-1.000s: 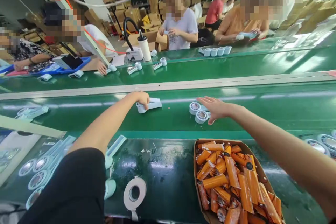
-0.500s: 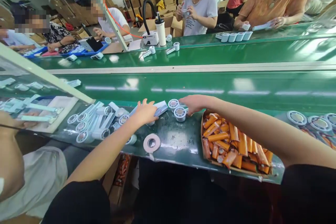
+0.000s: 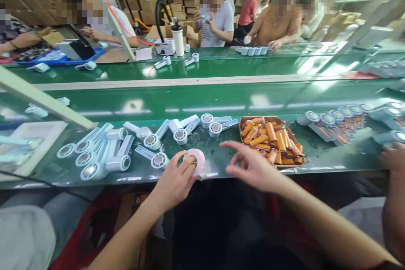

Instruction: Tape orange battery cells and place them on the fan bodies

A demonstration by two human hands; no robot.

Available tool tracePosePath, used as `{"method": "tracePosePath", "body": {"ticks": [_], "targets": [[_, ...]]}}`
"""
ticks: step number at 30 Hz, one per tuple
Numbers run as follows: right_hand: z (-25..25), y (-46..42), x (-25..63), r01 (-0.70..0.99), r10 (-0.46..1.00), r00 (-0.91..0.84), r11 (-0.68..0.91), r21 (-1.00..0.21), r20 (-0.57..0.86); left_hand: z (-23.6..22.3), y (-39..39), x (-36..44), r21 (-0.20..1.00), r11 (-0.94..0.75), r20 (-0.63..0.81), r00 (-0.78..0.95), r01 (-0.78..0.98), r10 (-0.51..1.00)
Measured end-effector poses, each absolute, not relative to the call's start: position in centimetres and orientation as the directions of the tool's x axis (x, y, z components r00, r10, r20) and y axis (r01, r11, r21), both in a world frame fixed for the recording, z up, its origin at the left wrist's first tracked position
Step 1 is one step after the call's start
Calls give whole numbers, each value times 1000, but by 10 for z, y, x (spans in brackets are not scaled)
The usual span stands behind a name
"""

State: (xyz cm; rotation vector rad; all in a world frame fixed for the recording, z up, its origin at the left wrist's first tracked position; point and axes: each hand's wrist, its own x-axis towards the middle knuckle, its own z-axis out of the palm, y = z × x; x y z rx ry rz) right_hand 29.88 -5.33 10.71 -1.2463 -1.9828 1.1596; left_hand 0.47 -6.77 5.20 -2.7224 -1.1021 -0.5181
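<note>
My left hand (image 3: 174, 182) grips a pale roll of tape (image 3: 195, 161) at the near edge of the dark green bench (image 3: 218, 164). My right hand (image 3: 251, 166) hovers just right of the roll, fingers apart and holding nothing. Beyond my hands lie several light blue handheld fans (image 3: 181, 136) with round heads. A cardboard tray of orange cylinders (image 3: 271, 138) sits to the right of my right hand.
More fans lie in a group at the left (image 3: 95, 154) and in a row at the right (image 3: 329, 119). The green conveyor belt (image 3: 202, 99) runs across behind the bench. Several people work at the far side. Another person's hand (image 3: 394, 158) shows at the right edge.
Both hands drew back from the fans toward the near edge. My left hand let go of the fan and took hold of the tape roll. The view shifted back.
</note>
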Motion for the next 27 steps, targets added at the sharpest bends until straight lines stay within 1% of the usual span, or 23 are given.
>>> {"method": "tracePosePath", "body": {"ticks": [1,3,5,6,7,8,9,10,11,12,13,14,15,16,18,19,20,21,22,23,24,26,27], "targets": [[95,-69,289,360,880,-468,103,-927,-84,57,-69,10,-15,-724,441,655,690,614],[70,-90,273,206,804,-558,-103,-973,-204,66,-68,19,-6,-741,522,634,671,570],[52,-102,267,159,712,-643,-235,-959,-281,71,-60,26,-6,-751,564,622,660,542],[47,-105,270,182,664,-684,-247,-952,-303,73,-55,28,-12,-752,583,616,659,530],[45,-107,277,230,618,-723,-204,-952,-307,73,-50,30,-17,-751,602,606,660,520],[45,-108,288,290,587,-754,-107,-951,-296,73,-44,33,-20,-752,622,597,658,506],[47,-107,302,346,588,-764,27,-938,-265,71,-40,36,-20,-758,636,593,652,494],[51,-103,319,403,635,-742,170,-899,-213,69,-36,40,-17,-768,641,596,640,483],[56,-97,336,471,719,-683,296,-831,-131,67,-33,45,-13,-784,637,609,620,471],[62,-87,354,553,807,-590,383,-740,-23,65,-30,51,-11,-804,624,632,595,459],[69,-75,370,642,868,-490,424,-638,84,63,-28,58,-8,-822,604,658,570,450],[75,-61,384,727,896,-413,433,-533,166,61,-26,66,-6,-839,581,684,544,440],[80,-45,395,796,901,-383,434,-422,206,60,-24,75,-1,-854,560,707,521,431],[85,-29,402,842,897,-397,441,-310,197,60,-21,84,4,-867,544,726,499,420],[92,0,409,862,872,-482,490,-133,87,62,-16,100,13,-883,526,747,470,405],[94,11,410,848,852,-522,523,-84,28,64,-14,106,16,-886,520,753,464,404],[96,19,410,830,831,-556,554,-67,-13,66,-12,111,17,-886,511,758,463,406],[98,25,411,811,812,-583,579,-86,-30,68,-10,114,16,-885,498,764,466,411],[100,28,412,795,801,-598,590,-143,-18,71,-9,115,10,-883,486,770,469,414],[102,27,413,777,803,-596,584,-235,23,73,-9,115,-2,-881,475,776,472,415],[103,24,414,752,820,-566,556,-354,86,74,-9,114,-17,-879,465,782,477,415],[105,12,415,661,882,-428,456,-596,200,77,-11,111,-56,-870,453,789,491,416],[106,4,414,605,909,-350,403,-687,225,77,-12,109,-78,-862,448,790,502,419]]}}
